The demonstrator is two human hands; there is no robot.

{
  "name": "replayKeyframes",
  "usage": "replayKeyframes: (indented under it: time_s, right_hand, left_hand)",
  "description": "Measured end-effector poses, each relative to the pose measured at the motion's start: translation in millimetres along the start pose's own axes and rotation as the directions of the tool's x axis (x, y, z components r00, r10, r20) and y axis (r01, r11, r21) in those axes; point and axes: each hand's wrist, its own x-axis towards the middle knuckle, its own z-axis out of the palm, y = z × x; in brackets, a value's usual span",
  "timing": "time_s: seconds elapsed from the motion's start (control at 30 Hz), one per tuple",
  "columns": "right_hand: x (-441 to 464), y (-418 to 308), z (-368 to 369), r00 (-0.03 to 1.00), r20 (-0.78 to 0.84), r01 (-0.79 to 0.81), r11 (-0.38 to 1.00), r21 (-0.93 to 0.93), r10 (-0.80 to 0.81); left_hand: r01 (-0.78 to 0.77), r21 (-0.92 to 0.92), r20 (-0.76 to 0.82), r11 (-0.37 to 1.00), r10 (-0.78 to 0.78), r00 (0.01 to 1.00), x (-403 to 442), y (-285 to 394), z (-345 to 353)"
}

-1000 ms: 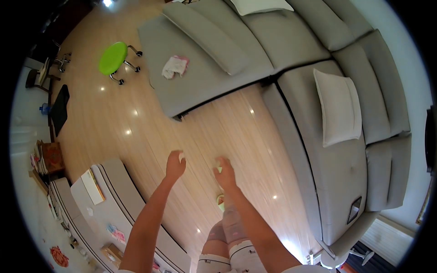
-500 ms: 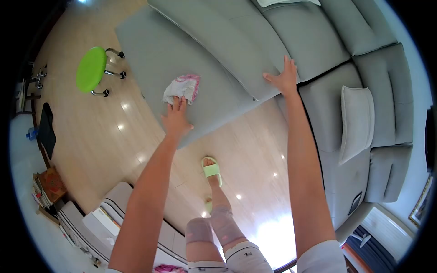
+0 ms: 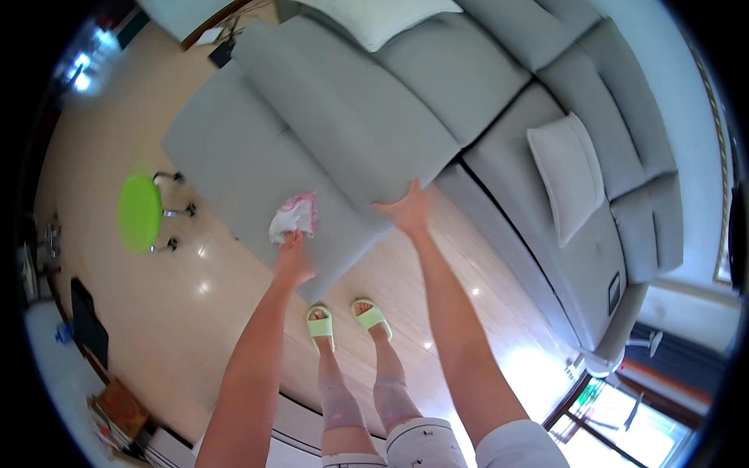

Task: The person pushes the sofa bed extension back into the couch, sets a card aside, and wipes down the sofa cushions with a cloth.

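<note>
A crumpled white cloth with a pink edge (image 3: 300, 212) lies on the grey sofa's chaise part (image 3: 226, 140). My left hand (image 3: 292, 264) is at the cloth's near edge, its fingers closed together on the fabric. To the right, my right hand (image 3: 409, 209) rests against the near edge of the long grey cushion (image 3: 343, 117), thumb and fingers spread apart. The palm side of both hands is hidden.
A green wheeled stool (image 3: 140, 214) stands left of the chaise. Grey sofa seats with a pale pillow (image 3: 568, 175) run along the right; another white pillow (image 3: 374, 19) is at the top. My feet in green slippers (image 3: 370, 314) stand close to the chaise corner.
The long cushion now lies flush beside the chaise surface, where a dark gap showed before. My right hand has stayed at its near corner. Both feet are now beside the chaise.
</note>
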Motion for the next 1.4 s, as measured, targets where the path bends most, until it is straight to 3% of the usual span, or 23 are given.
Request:
replayKeyframes:
  time_s: [0.07,0.13,0.3,0.37,0.43,0.53,0.57,0.63,0.7,0.77,0.8,0.87,0.97,1.07,1.13,1.27,1.4]
  right_hand:
    - [-21.2,-10.8,-2.3,0.987,0.005,-0.162,0.985,0.052,0.162]
    - [-44.4,1.7,3.4,0.962,0.037,-0.269,0.927,0.261,0.269]
    - [-138.1,55.4,-11.1,0.857,0.043,-0.426,0.657,0.622,0.514]
    - [-176.0,71.1,-43.4,0.793,0.061,-0.47,0.545,0.695,0.606]
    - [-214.1,109.4,-56.0,0.731,-0.008,-0.421,0.46,0.782,0.682]
    - [-242.5,149.4,-99.4,0.652,-0.034,-0.265,0.27,0.926,0.757]
    - [-249.8,161.2,-116.4,0.633,-0.022,-0.199,0.19,0.961,0.774]
    - [-247.2,202.3,-135.9,0.617,-0.178,0.092,0.154,0.984,0.767]
    - [-218.2,238.1,-178.4,0.525,-0.18,0.186,0.094,0.978,0.832]
    - [-174.6,269.4,-239.8,0.636,-0.197,0.254,0.038,0.966,0.746]
    - [-150.7,304.1,-255.8,0.703,-0.199,0.332,-0.068,0.941,0.683]
    - [-103.3,331.9,-282.1,0.617,-0.301,0.348,0.092,0.933,0.727]
    - [-54.9,384.6,-272.8,0.552,-0.138,0.071,0.118,0.99,0.822]
    - [-40.9,383.4,-211.9,0.679,-0.139,-0.099,0.277,0.956,0.72]
    - [-40.7,340.6,-168.5,0.708,0.012,-0.244,0.229,0.942,0.706]
    - [-39.5,231.6,-84.0,0.776,0.118,-0.5,0.491,0.713,0.619]
    - [-38.6,141.6,30.8,0.893,0.238,-0.446,0.678,0.584,0.383]
  left_hand:
    - [-0.024,0.011,0.045,1.0,0.023,0.999,4.1,-0.1,-6.4]
    - [-0.046,0.041,0.086,0.998,0.042,0.995,12.3,-4.5,-7.7]
    - [-0.132,0.165,0.104,0.977,0.116,0.988,26.3,-15.4,4.7]
    - [-0.056,0.186,0.176,0.981,0.023,0.984,17.8,8.2,-12.1]
    - [-0.113,0.233,0.132,0.966,0.084,0.988,35.9,-16.9,13.4]
    - [-0.056,0.239,0.202,0.969,0.007,0.979,37.8,-9.2,5.7]
    - [-0.065,0.278,0.204,0.958,0.007,0.979,36.6,-9.9,4.9]
    - [-0.035,0.258,0.214,0.965,-0.022,0.977,35.6,-1.7,-0.2]
    - [-0.037,0.257,0.218,0.966,-0.021,0.976,43.7,-11.6,2.9]
    - [-0.059,0.263,0.224,0.963,-0.002,0.975,53.8,-27.2,5.5]
    - [-0.066,0.262,0.231,0.963,0.004,0.973,58.3,-29.5,4.4]
    - [-0.053,0.268,0.238,0.962,-0.013,0.971,58.0,-21.4,0.3]
    - [-0.013,0.285,0.211,0.958,-0.049,0.976,49.6,-8.3,-0.5]
    - [-0.011,0.259,0.17,0.966,-0.034,0.985,55.3,-31.4,16.9]
    - [-0.006,0.199,0.197,0.98,-0.033,0.98,53.0,-29.3,10.2]
    - [0.014,0.155,0.174,0.988,-0.042,0.984,44.3,-13.1,4.2]
    - [-0.017,0.093,0.152,0.995,0.003,0.988,35.4,-3.5,2.6]
